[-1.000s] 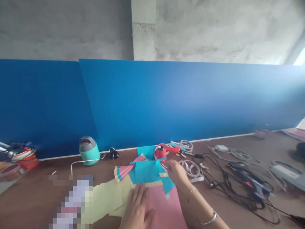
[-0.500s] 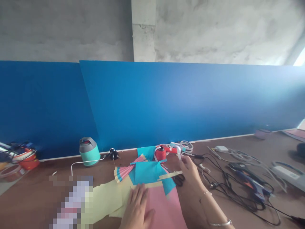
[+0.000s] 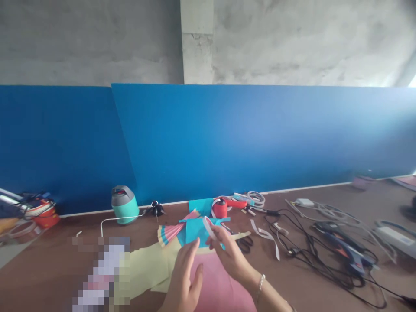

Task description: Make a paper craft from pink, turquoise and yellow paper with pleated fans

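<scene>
My right hand (image 3: 227,251) pinches a white strip (image 3: 209,227) over the blue paper (image 3: 195,232). To its left, my left hand (image 3: 186,275) is raised over the pink paper (image 3: 217,281), fingers apart, holding nothing. Yellow paper sheets (image 3: 146,268) lie left of the pink one. Behind them rests a pleated fan (image 3: 169,232) in pink, blue and yellow. A red roll (image 3: 220,209) stands behind the blue paper. Black-handled scissors (image 3: 245,245) lie right of my right hand, partly under a yellow strip (image 3: 242,235).
White strips (image 3: 268,236) and black cables (image 3: 312,260) lie on the brown table (image 3: 65,268) at the right, near a blue and black tool (image 3: 344,251). A teal container (image 3: 125,208) stands at the back left. A blue partition (image 3: 227,138) borders the table.
My right hand has moved left from beside the red roll, bringing a white strip over the blue paper. My left hand has lifted off the pink paper. White strips now show on the right.
</scene>
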Motion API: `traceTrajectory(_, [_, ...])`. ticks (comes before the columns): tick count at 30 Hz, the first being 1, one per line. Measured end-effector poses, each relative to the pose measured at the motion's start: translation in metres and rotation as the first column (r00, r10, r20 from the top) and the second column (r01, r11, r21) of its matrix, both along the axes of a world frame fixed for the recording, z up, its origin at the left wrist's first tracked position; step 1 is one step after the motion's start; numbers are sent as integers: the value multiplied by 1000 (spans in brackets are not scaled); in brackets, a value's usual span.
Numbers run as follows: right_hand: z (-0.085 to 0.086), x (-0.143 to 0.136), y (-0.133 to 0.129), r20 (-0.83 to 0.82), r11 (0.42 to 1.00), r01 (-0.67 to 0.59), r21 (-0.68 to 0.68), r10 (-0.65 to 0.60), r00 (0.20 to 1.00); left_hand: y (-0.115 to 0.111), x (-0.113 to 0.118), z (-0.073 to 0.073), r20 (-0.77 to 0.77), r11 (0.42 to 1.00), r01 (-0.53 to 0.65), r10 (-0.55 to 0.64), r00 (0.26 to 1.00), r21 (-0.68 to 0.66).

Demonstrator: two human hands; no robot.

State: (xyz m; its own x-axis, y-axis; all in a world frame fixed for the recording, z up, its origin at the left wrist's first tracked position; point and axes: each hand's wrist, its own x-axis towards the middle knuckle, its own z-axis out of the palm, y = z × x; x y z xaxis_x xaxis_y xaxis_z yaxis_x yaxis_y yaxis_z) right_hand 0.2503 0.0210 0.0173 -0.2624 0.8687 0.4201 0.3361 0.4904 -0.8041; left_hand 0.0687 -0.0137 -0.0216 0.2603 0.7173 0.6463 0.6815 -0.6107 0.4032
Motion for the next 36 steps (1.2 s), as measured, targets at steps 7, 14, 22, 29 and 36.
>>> traceTrajectory(7, [-4,-19,-14,314,980,-28,198,-37,949,-3,-1,9,59,999,54,-54,997,2])
traceTrajectory(14, [-4,-18,-15,395,980,-18,199,-63,917,1,-3,12,185,999,-30,22,983,42])
traceTrajectory(22, [-3,-7,-4,480,933,84,349,-255,840,5,-11,18,409,977,-55,137,902,-206])
traceTrajectory(29, [21,6,-9,464,977,16,215,-116,878,13,-14,26,588,904,77,207,782,-420])
traceTrajectory(36, [25,25,3,304,998,45,32,-52,951,20,-30,47,661,846,134,294,690,-516])
